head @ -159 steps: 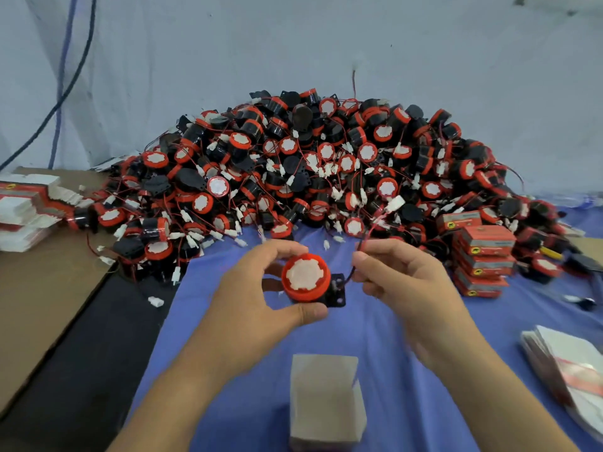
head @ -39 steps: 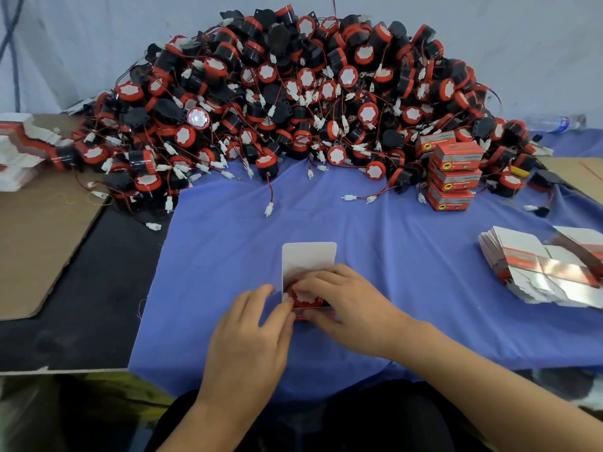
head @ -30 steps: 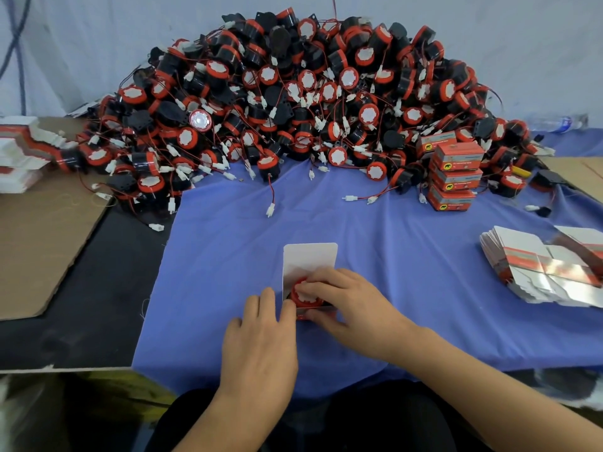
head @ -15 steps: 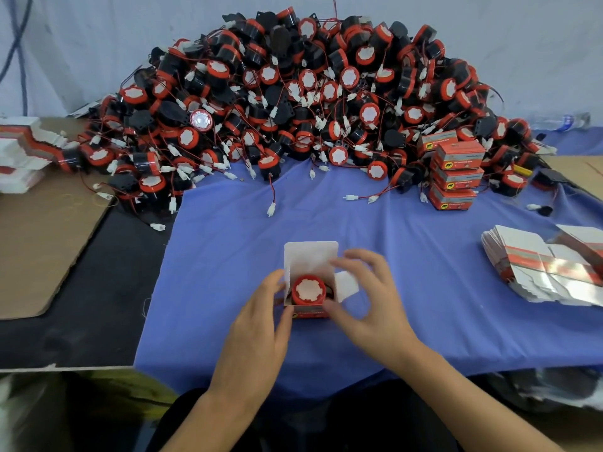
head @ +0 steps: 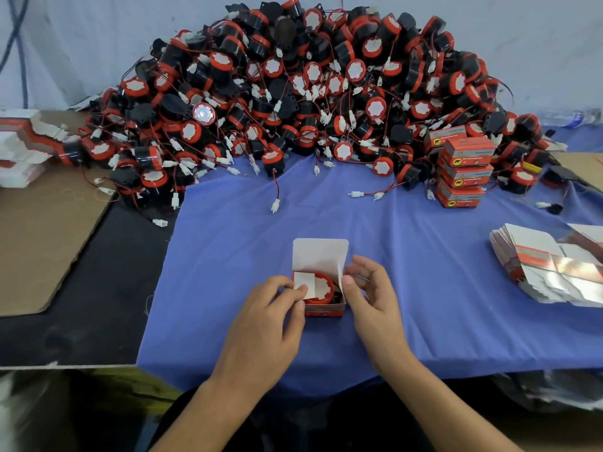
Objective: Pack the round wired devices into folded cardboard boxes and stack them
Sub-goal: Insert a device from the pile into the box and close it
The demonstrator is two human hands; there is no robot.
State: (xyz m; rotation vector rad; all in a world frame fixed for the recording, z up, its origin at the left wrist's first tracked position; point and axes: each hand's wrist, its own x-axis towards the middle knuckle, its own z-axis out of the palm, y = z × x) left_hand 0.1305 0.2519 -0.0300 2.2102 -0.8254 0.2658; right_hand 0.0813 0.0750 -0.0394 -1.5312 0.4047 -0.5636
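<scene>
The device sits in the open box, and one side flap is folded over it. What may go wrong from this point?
1. The device seems to sit high in the box. The left flap, which the left hand presses down, lies on its red cap, so the lid may not close flat.
2. A dark part of the device shows at the box's right corner, near the right hand. The right flap may trap it when folded.

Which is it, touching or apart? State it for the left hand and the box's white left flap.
Touching. In the head view the thumb of the left hand lies on the white left flap, folded over the round device in the box.
</scene>
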